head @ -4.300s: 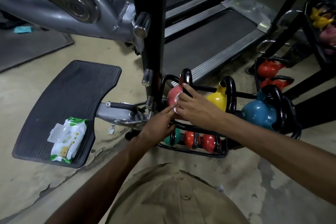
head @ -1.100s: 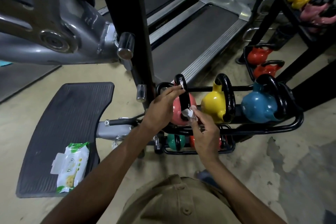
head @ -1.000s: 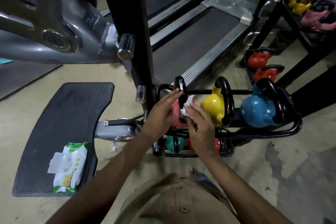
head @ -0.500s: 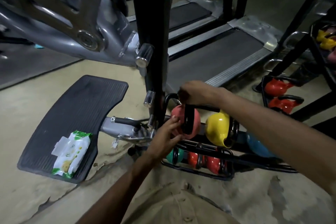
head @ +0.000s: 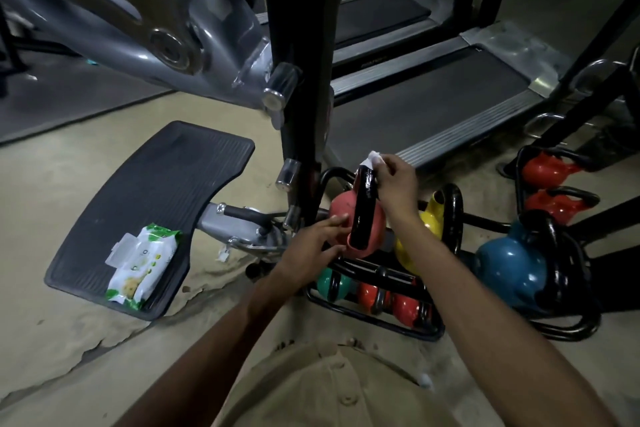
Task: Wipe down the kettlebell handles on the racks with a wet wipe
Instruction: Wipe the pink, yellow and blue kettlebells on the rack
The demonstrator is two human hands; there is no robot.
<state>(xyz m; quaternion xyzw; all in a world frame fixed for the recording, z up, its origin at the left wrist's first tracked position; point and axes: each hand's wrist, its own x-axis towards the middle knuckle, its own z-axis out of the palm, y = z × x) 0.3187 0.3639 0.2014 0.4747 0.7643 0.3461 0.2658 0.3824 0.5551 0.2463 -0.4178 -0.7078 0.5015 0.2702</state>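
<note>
Right grip (head: 394, 184) is pinching the wipe (head: 372, 159) on the pink kettlebell (head: 341, 210) handle (head: 363, 215). Left grip (head: 311, 241), fingers straight, is steadying it. The yellow kettlebell (head: 429, 222) and others are likely waiting.

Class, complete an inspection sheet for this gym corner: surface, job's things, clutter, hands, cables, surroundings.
Surface: concrete floor, patchy and cracked.
Job's things: pink kettlebell on the rack, with its black handle upright. The wet wipe is at the handle's top. The yellow kettlebell and blue kettlebell stand alongside.
Clutter: wipe pack lying on a black mat.
Hands: right hand pinches the wet wipe; left hand rests straight fingers on the pink kettlebell.
Cables: nothing seen.
Surroundings: treadmill behind; red kettlebells to the right.
</note>
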